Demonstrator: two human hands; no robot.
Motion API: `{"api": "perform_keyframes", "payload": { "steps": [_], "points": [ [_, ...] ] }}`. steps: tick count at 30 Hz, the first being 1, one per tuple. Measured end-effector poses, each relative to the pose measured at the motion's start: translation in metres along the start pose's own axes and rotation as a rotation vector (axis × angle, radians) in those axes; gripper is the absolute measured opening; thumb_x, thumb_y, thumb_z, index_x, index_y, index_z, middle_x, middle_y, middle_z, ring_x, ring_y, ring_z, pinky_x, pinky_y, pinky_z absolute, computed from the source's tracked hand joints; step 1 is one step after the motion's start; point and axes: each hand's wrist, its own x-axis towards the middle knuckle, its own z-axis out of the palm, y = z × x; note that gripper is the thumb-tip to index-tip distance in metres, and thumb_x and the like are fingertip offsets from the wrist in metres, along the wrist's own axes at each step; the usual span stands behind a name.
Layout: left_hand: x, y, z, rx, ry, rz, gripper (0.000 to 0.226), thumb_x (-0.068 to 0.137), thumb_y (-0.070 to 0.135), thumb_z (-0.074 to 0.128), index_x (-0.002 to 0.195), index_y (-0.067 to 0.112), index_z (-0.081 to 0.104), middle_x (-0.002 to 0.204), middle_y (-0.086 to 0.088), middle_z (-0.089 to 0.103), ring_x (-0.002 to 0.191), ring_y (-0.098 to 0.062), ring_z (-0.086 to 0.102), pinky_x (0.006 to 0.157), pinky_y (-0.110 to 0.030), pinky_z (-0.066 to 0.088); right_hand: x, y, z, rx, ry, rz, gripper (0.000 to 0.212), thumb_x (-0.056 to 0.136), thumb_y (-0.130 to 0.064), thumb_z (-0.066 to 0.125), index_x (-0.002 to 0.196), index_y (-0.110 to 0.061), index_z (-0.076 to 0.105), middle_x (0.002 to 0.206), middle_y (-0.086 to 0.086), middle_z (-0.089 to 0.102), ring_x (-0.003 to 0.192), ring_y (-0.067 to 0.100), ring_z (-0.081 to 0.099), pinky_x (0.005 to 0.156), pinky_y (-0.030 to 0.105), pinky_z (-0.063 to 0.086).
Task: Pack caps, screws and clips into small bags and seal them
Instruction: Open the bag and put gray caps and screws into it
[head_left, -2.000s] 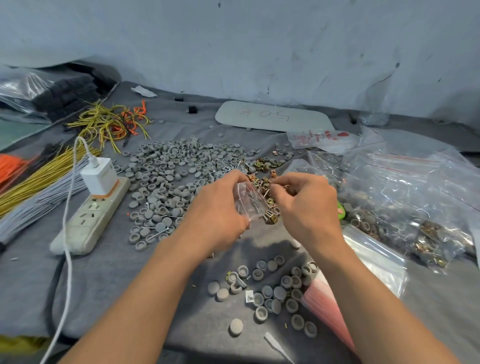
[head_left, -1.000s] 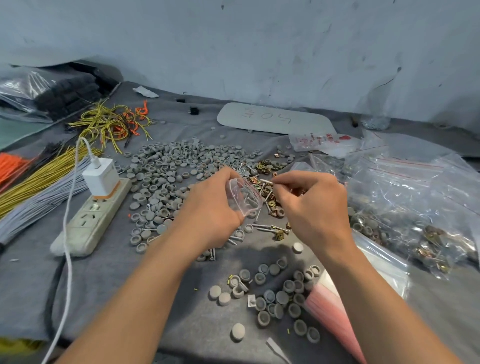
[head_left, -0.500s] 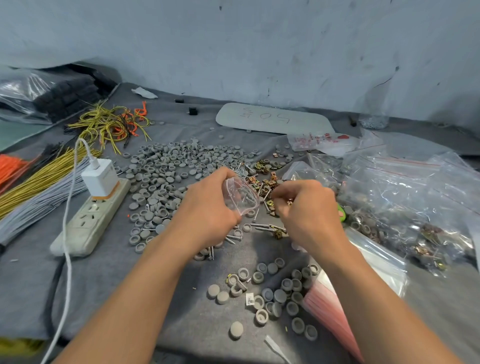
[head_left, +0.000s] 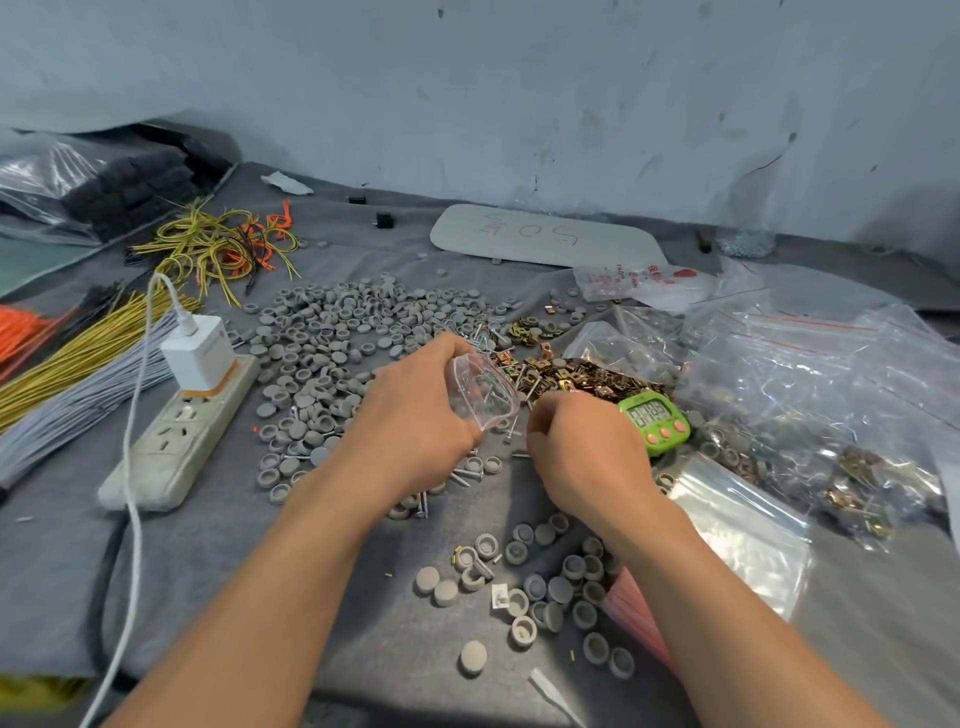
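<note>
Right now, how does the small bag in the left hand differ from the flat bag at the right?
The small bag, held by the left hand, is open with screws inside; the flat bag lies on the cloth, seemingly empty. The flat bag is larger than the small bag. Both are clear plastic.

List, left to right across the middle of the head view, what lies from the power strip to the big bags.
Power strip → left hand → small bag in its grip → right hand → timer → filled bags.
</note>
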Motion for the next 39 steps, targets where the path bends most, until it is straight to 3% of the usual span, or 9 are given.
{"api": "perform_keyframes", "payload": {
  "steps": [6,9,14,20,24,28,32,36,39],
  "points": [
    [0.000,-0.001,0.005,0.003,0.014,0.027,0.047,0.078,0.031,0.087,0.109,0.041,0.054,0.091,0.018,0.063,0.080,0.007,0.054,0.060,-0.015,0.036,-0.003,-0.001,-0.017,0.508,0.447,-0.186,0.017,0.088,-0.017,0.076,0.082,-0.031,0.071,0.076,-0.020,0.065,0.077,0.003,0.062,0.068,0.010,0.044],
    [0.000,-0.001,0.008,0.025,-0.003,0.015,0.049,0.078,0.027,0.086,0.107,0.043,0.050,0.085,0.020,0.059,0.077,0.001,0.055,0.057,-0.015,0.032,-0.010,-0.008,-0.015,0.397,0.467,-0.400,0.016,0.083,-0.013,0.081,0.084,-0.028,0.075,0.079,-0.028,0.056,0.081,0.009,0.058,0.078,0.030,0.050],
    [0.000,-0.001,0.008,0.042,-0.016,0.031,0.047,0.077,0.021,0.078,0.103,0.046,0.049,0.079,0.020,0.057,0.072,0.005,0.051,0.052,-0.014,0.028,-0.010,-0.013,-0.001,0.398,0.364,-0.440,0.014,0.088,-0.020,0.080,0.096,-0.031,0.082,0.082,-0.012,0.061,0.083,0.017,0.058,0.078,0.035,0.045],
    [0.001,-0.002,0.005,-0.025,0.012,0.048,0.045,0.079,0.027,0.086,0.110,0.040,0.055,0.087,0.020,0.062,0.079,0.007,0.054,0.060,-0.011,0.035,-0.002,0.003,-0.012,0.463,0.450,-0.204,0.014,0.088,-0.020,0.077,0.091,-0.032,0.083,0.081,-0.018,0.071,0.081,-0.001,0.064,0.073,0.002,0.042],
    [0.001,-0.003,0.002,-0.031,0.018,0.039,0.046,0.079,0.024,0.087,0.106,0.041,0.054,0.088,0.020,0.062,0.077,0.007,0.054,0.053,-0.010,0.037,0.001,0.008,-0.011,0.174,0.175,-0.058,0.018,0.087,-0.017,0.070,0.086,-0.031,0.081,0.081,-0.015,0.070,0.086,0.016,0.069,0.082,0.030,0.057],
    [0.000,-0.003,-0.001,-0.041,0.023,0.028,0.048,0.077,0.018,0.085,0.104,0.041,0.053,0.087,0.020,0.062,0.073,0.006,0.055,0.053,-0.009,0.040,0.000,0.004,-0.001,-0.070,-0.090,-0.027,0.013,0.086,-0.019,0.066,0.090,-0.027,0.076,0.099,0.001,0.072,0.099,0.027,0.066,0.085,0.040,0.059],
    [0.000,-0.002,-0.002,-0.041,0.024,0.021,0.046,0.077,0.023,0.086,0.106,0.041,0.054,0.087,0.021,0.062,0.075,0.007,0.055,0.054,-0.011,0.032,0.000,0.001,0.006,-0.163,-0.121,-0.062,0.009,0.088,-0.019,0.063,0.090,-0.023,0.071,0.090,0.005,0.070,0.088,0.031,0.067,0.076,0.039,0.059],
    [0.000,-0.003,-0.001,-0.035,0.019,0.022,0.047,0.078,0.024,0.086,0.106,0.042,0.052,0.088,0.021,0.062,0.078,0.007,0.053,0.056,-0.012,0.031,-0.005,-0.001,0.006,-0.235,-0.119,-0.100,0.009,0.092,-0.022,0.059,0.094,-0.023,0.067,0.090,0.003,0.068,0.081,0.030,0.061,0.073,0.032,0.039],
    [0.001,-0.003,-0.001,-0.030,0.017,0.026,0.048,0.078,0.023,0.086,0.107,0.042,0.052,0.093,0.018,0.064,0.082,0.002,0.056,0.059,-0.014,0.033,-0.006,-0.001,0.000,-0.069,-0.048,-0.055,0.011,0.094,-0.020,0.059,0.088,-0.028,0.064,0.088,-0.004,0.068,0.082,0.024,0.060,0.077,0.033,0.043]
  ]
}}
